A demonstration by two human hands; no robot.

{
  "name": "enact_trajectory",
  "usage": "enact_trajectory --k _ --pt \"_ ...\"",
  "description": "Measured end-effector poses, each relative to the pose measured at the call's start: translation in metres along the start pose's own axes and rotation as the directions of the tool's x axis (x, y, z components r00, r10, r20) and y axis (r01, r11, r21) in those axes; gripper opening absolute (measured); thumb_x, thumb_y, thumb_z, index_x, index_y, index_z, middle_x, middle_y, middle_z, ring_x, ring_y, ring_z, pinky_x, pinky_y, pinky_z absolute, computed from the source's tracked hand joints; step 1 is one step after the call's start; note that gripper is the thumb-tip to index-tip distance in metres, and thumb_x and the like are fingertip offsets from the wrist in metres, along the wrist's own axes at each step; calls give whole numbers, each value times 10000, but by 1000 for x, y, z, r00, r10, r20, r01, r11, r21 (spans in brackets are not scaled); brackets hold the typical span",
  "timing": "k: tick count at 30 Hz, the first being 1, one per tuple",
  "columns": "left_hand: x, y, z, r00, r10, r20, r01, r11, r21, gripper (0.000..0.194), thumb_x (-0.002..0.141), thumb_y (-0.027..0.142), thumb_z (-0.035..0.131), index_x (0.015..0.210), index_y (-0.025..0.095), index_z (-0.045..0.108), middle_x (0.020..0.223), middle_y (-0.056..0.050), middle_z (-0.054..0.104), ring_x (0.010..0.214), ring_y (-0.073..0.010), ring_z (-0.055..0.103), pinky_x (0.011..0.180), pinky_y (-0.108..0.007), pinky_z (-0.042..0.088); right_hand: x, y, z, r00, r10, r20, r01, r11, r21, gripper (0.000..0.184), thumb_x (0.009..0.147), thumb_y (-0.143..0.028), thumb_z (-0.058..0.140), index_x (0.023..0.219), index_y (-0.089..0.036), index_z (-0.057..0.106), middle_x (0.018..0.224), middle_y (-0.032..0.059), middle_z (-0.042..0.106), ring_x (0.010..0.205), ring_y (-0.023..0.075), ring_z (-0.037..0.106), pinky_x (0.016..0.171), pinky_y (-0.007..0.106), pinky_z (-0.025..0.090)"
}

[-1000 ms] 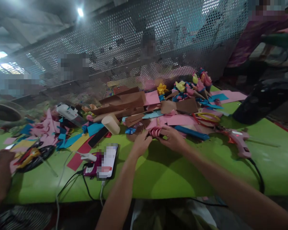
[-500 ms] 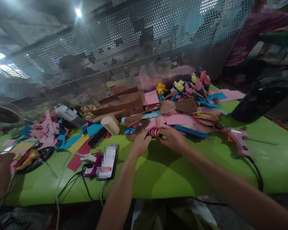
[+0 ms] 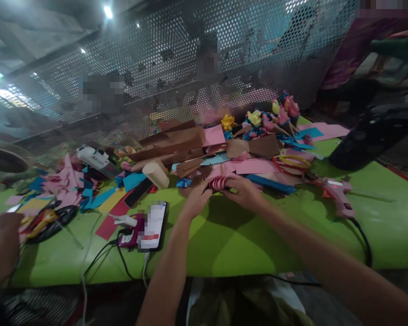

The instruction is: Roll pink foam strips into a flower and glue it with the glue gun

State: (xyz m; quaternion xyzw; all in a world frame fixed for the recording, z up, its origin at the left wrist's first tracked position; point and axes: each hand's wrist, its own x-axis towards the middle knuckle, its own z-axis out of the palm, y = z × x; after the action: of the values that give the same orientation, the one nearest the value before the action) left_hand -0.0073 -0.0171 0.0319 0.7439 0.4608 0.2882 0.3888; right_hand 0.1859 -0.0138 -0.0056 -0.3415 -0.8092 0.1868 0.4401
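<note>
- A small pink piece [image 3: 217, 182], apparently paper, shows a row of curved ridges with darker lines between them, like pleats or stacked layers.
- It sits between the two hands, just above the near edge of the paper scraps on the green desk [image 3: 245, 244].
- The left hand [image 3: 197, 199] holds the piece's left side, the right hand [image 3: 245, 192] its right; each grip is narrow, closed on that one piece.
- The fingertips and the piece's ends and underside are hidden by the hands, so the exact finger contact is hard to make out.
- At the left edge, another person's hand [image 3: 7, 226] is cut off by the frame; what it holds is unclear.
- Blocky pixels cover part of the phone [image 3: 155, 226], and the figures behind the perforated panel [image 3: 170, 59] are dim.
- Both forearms reach up from the bottom edge and converge, the right one on a longer slant.
- A long blue object [image 3: 271, 183] lies just beyond the right hand; the glue gun [image 3: 340, 197] rests farther right.
</note>
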Motion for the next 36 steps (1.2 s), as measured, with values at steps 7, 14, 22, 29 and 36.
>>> enact_trajectory --k 7,14,22,29,36 --pt "1 -6 -4 998 -56 15 57 987 -151 506 839 276 480 1311 180 633 1440 -57 587 1362 -254 494 1215 -419 297 1 0 -2 1000 0 10 0 1000 27 138 911 -199 616 930 -217 752 932 71 747 877 209 706 780 318 557" --pt "2 -34 -1 990 -142 7 137 939 -315 537 816 277 529 1329 150 622 1465 -117 554 1404 -281 449 1188 -463 323 0 2 -2 1000 -4 22 3 1000 24 205 849 -111 648 969 -232 762 1013 65 748 932 216 709 830 330 564" --pt "3 -44 0 990 -138 33 139 903 -407 524 799 259 562 1312 184 639 1412 -99 605 1379 -277 471 1182 -450 315 0 6 -2 999 -15 50 17 999 -33 169 876 -129 635 950 -210 764 973 78 738 893 210 702 787 303 549" --pt "2 -33 4 991 -109 73 131 817 -561 544 768 245 589 1307 195 644 1419 -78 600 1345 -287 484 1168 -424 303 0 7 -1 999 -23 47 26 998 -57 180 905 -140 605 988 -198 754 951 84 725 864 209 686 755 296 541" --pt "3 -24 9 985 -122 121 172 689 -704 535 727 234 602 1253 158 659 1282 -96 681 1159 -249 595 1029 -379 418 0 3 -3 998 -44 46 47 998 -47 194 925 -167 598 1024 -224 755 986 78 720 889 202 683 775 292 537"
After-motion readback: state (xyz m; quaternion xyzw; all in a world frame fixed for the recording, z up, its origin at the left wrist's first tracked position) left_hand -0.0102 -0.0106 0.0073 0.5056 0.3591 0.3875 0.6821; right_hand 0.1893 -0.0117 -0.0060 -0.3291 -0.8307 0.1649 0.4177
